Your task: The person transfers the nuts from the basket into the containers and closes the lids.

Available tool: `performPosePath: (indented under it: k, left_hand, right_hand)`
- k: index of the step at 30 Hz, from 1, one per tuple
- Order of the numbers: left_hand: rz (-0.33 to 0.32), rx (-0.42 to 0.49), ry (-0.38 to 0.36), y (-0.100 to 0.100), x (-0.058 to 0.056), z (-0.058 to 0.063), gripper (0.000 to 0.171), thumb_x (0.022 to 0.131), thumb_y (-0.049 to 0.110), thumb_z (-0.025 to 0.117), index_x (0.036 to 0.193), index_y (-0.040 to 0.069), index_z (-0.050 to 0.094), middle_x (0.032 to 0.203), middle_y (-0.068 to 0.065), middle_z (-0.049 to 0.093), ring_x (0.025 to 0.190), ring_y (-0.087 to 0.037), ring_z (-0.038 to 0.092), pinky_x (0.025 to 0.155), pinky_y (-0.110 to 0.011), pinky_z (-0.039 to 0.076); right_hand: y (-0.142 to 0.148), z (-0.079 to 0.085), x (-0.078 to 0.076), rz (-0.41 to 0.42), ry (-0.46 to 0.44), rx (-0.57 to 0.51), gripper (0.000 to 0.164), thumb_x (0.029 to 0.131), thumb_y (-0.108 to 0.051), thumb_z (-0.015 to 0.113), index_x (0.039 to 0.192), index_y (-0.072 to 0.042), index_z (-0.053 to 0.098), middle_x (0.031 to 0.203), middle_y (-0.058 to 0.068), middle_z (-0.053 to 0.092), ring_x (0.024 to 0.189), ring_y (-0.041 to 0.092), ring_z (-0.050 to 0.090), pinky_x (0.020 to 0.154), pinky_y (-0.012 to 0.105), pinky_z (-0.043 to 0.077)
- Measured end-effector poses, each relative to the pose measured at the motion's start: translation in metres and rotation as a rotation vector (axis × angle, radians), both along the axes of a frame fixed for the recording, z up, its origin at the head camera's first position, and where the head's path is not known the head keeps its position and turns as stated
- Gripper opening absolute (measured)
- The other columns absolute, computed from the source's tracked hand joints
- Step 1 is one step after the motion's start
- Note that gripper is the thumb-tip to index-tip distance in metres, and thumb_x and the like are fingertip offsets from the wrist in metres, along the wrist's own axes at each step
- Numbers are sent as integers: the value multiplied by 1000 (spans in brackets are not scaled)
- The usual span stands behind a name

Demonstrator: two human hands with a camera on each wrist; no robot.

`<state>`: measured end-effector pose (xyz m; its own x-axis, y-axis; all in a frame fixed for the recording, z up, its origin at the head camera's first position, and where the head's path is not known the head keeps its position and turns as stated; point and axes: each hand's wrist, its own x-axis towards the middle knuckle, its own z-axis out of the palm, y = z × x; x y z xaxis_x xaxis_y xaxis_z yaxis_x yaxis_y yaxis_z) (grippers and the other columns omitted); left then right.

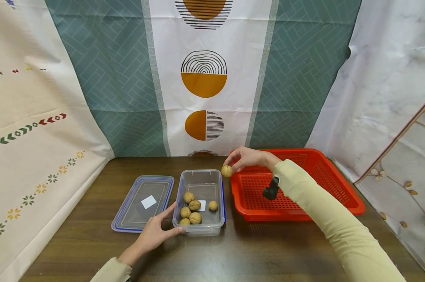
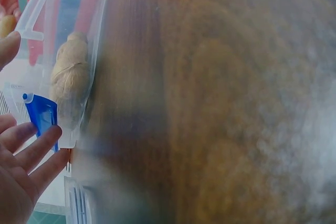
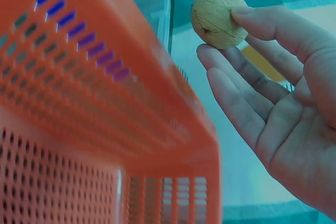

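Observation:
My right hand [image 1: 247, 157] pinches a walnut [image 1: 227, 171] between thumb and fingertips, above the gap between the plastic container and the red basket. The right wrist view shows that walnut [image 3: 218, 18] close up, beyond the basket rim. Several walnuts [image 1: 195, 205] lie in the clear plastic container [image 1: 205, 178], mostly on its left side. At the container's near left corner rests my left hand [image 1: 155, 234], its thumb along the front and its fingers on the left side. In the left wrist view the fingers [image 2: 41, 153] extend fairly straight beside a blue clip [image 2: 42, 116].
A red perforated basket [image 1: 297, 217] stands right of the container, under my right forearm. To the left, a clear lid [image 1: 142, 227] with a blue seal lies flat on the brown table [image 1: 82, 231]. Patterned curtains [image 1: 121, 78] hang behind the table.

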<state>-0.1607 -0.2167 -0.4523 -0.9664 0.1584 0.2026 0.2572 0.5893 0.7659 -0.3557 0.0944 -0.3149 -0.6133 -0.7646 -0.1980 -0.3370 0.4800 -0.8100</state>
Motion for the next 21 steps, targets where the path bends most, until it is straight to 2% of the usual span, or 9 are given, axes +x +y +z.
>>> performPosePath:
  k: [10, 15, 21]
  left_hand:
    - [0, 4, -2, 0, 0, -1, 77, 74, 35, 74, 138, 12, 39, 130, -15, 50, 103, -29, 59, 84, -43, 48]
    - [6, -1, -3, 0, 0, -1, 77, 73, 35, 74, 138, 12, 40, 127, -14, 53, 104, -28, 58, 84, -42, 48]
    - [4, 4, 0, 0, -1, -2, 77, 73, 35, 74, 138, 13, 40, 127, -14, 53, 104, -27, 58, 84, -41, 48]
  right_hand:
    - [-34, -21, 3, -31, -48, -36, 28, 80, -7, 67, 108, -3, 65, 95, 6, 67, 82, 19, 63, 81, 41, 51]
    - [-47, -29, 5, -52, -48, -40, 29, 81, -6, 66, 109, -2, 64, 94, 6, 67, 81, 16, 62, 78, 36, 52]
    - [-60, -35, 8, -16, -39, -24, 27, 82, -5, 64, 108, -1, 65, 89, 3, 67, 78, 12, 61, 76, 33, 53]
